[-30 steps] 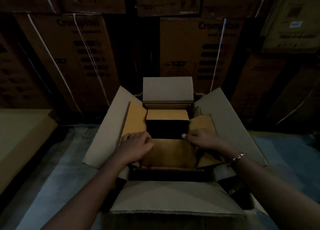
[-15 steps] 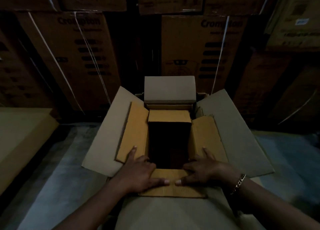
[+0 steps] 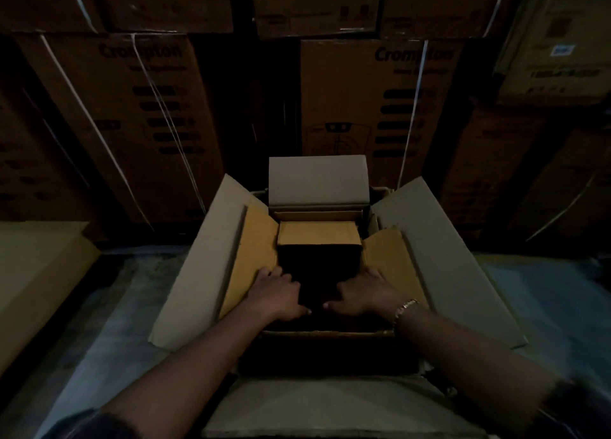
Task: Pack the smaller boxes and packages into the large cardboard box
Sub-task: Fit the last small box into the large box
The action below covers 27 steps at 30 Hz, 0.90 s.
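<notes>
You are leaning over the large cardboard box (image 3: 446,240), which is sitting on the floor (image 3: 99,306) with its four grey flaps folding outward at 12, 3, 6 and 9 o'clock. A smaller box (image 3: 254,250) is sitting inside it, with its tan flaps lying open at 9, 12 and 3 o'clock around an opening too dark to see into. Your left hand (image 3: 277,293) is resting at the inner edge of the 9 o'clock tan flap and your right hand (image 3: 367,294) at the edge of the 3 o'clock one. Your fingers (image 3: 269,275) are lying spread and pointing toward 12 o'clock, thumbs aiming at each other across the gap, clamping nothing. A bracelet (image 3: 406,308) is circling your right wrist. Strapped cartons (image 3: 380,107) are standing stacked beyond at 12 o'clock.
</notes>
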Each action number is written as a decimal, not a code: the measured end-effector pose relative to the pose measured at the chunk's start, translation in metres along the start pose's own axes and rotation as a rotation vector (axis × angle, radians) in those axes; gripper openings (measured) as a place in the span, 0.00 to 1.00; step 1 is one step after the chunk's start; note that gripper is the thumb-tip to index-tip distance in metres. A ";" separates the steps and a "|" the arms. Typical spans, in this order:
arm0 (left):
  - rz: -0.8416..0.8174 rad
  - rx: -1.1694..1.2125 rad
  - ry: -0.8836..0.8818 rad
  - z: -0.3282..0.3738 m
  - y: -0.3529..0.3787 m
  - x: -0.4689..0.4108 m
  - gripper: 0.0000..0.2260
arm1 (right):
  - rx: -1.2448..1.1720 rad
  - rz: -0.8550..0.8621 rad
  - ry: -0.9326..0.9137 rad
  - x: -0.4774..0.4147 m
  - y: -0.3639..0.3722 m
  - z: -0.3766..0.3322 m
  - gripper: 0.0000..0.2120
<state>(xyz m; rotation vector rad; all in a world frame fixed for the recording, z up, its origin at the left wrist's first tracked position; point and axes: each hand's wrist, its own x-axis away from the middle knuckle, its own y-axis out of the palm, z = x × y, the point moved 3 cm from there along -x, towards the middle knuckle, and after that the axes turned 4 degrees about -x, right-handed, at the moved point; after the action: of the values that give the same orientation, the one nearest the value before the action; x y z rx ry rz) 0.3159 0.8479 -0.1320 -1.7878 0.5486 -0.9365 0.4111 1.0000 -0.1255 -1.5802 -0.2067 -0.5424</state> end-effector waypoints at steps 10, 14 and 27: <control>0.345 0.379 -0.354 -0.067 -0.059 -0.083 0.39 | -0.661 0.554 0.289 -0.083 -0.065 0.072 0.30; 0.369 0.502 -0.477 -0.071 -0.066 -0.114 0.35 | -1.142 0.472 0.394 -0.117 -0.073 0.091 0.29; 0.417 0.287 -0.492 -0.082 -0.059 -0.158 0.35 | -1.550 0.505 0.429 -0.171 -0.059 0.102 0.39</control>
<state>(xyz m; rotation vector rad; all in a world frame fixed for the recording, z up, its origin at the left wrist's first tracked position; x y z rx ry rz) 0.1529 0.9390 -0.1166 -1.4891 0.4187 -0.2555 0.2579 1.1382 -0.1515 -2.7622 1.1904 -0.6358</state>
